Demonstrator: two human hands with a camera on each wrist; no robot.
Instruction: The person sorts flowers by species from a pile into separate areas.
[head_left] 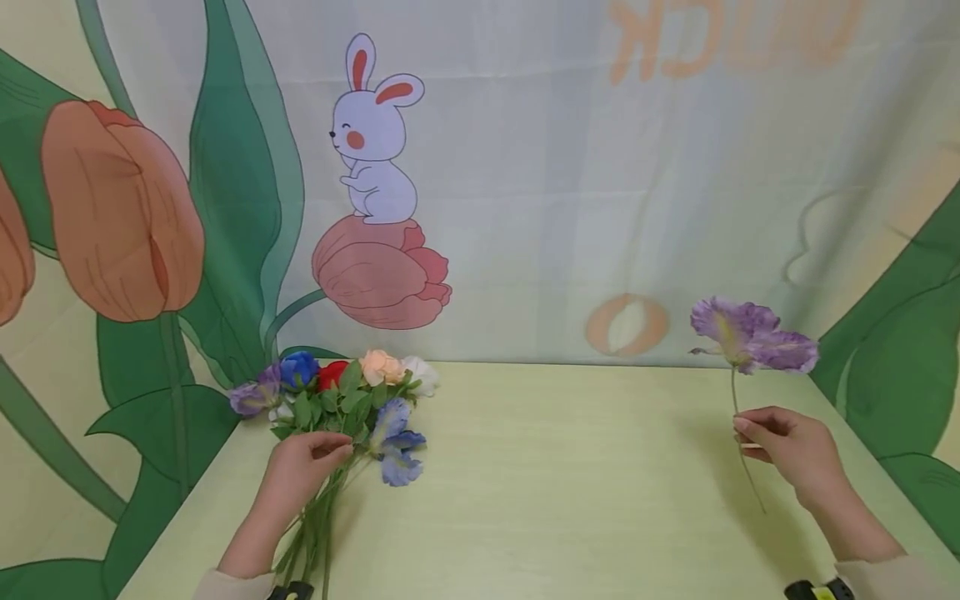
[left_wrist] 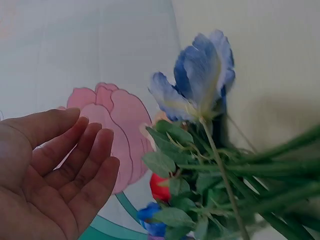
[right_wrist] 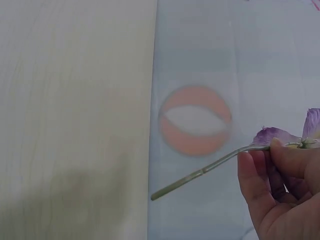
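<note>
Bunched purple flower [head_left: 253,396]: lay at the far left of the bunch [head_left: 348,400]; petals thin, judged soft and easily creased.
Blue rose [head_left: 299,369]: sat next along; head compact, probably firmer.
Left hand [head_left: 300,471]: stood just beside the bunch, fingers loosely bent, nothing held.
Stems [head_left: 324,521]: ran together toward the near edge; judged light, springy and apt to slide over one another; best taken as a group below the leaves.
Red rose [head_left: 331,375]: lay behind the leaves, partly covered.
Peach rose [head_left: 381,367]: lay at the back of the bunch.
Blue iris [head_left: 397,446]: stuck out nearer; loose petals, better lifted by its own stem.
White flower [head_left: 422,377]: closed the bunch at right.
Worktop [head_left: 555,467]: carried the bunch on its left side.
Held purple flower [head_left: 752,335]: raised over the right side, bloom uppermost; judged light, petals delicate, thin stem [right_wrist: 180,184] bendable.
Right hand [head_left: 798,454]: pinched that stem below the bloom, a sound hold clear of the petals.
</note>
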